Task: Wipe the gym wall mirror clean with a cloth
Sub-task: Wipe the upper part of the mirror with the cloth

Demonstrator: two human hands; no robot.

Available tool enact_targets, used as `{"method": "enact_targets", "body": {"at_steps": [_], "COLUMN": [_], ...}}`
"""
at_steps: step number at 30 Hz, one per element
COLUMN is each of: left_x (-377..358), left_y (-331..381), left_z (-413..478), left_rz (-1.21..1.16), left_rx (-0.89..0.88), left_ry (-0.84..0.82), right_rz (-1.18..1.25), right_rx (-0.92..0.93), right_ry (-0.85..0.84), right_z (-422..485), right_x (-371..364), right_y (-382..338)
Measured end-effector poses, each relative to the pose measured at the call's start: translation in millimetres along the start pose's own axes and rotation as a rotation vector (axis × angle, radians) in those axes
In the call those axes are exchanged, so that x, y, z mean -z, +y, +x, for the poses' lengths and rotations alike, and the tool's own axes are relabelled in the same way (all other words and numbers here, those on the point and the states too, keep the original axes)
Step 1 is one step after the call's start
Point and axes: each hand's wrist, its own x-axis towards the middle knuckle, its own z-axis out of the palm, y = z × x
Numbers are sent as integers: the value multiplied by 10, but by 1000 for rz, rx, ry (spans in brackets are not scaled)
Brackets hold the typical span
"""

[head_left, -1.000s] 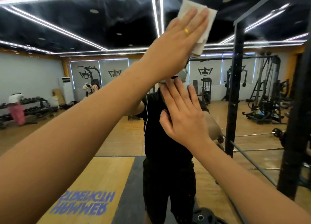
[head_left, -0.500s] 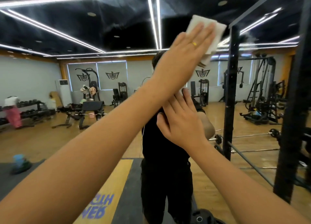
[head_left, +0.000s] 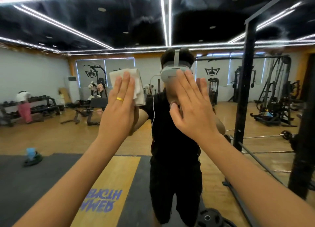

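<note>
The broad reflective gym wall mirror (head_left: 68, 31) fills the view. The right hand (head_left: 192, 107) lies flat, grip wide, fingers straight, seemingly touching the glass. The left hand (head_left: 119, 111), grip equally wide, presses the folded white cloth (head_left: 139, 88) against the mirror under its fingertips. A gold ring (head_left: 120, 99) bands one finger.

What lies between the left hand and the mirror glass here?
A folded white cloth, pressed flat onto the gym wall mirror by the straight fingers of the left hand. The head view shows it.
</note>
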Motion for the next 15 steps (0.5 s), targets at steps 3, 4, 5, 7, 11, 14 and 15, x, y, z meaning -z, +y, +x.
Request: {"method": "enact_targets", "body": {"at_steps": [3, 4, 5, 7, 11, 14, 15], "left_x": [-22, -18, -14, -8, -7, 8, 23], "left_y": [-3, -18, -34, -64, -101, -51, -41], "left_z": [33, 42, 51, 70, 208, 367, 403], "left_rz": [-46, -54, -59, -60, -73, -198, -260], "left_rx": [-34, -52, -75, -117, -190, -229, -231], "left_ry": [30, 39, 45, 35, -10, -57, -84], "right_rz": [25, 15, -4, -37, 9, 74, 93], "right_rx": [39, 47, 51, 46, 18, 41, 82], "right_ry": [-26, -40, -48, -33, -1, 15, 17], "right_z": [82, 88, 84, 71, 84, 90, 97], "right_x": [-119, -162, -200, -249, -273, -236, -222], "right_y": [-122, -139, -144, -148, -184, -215, -236]}}
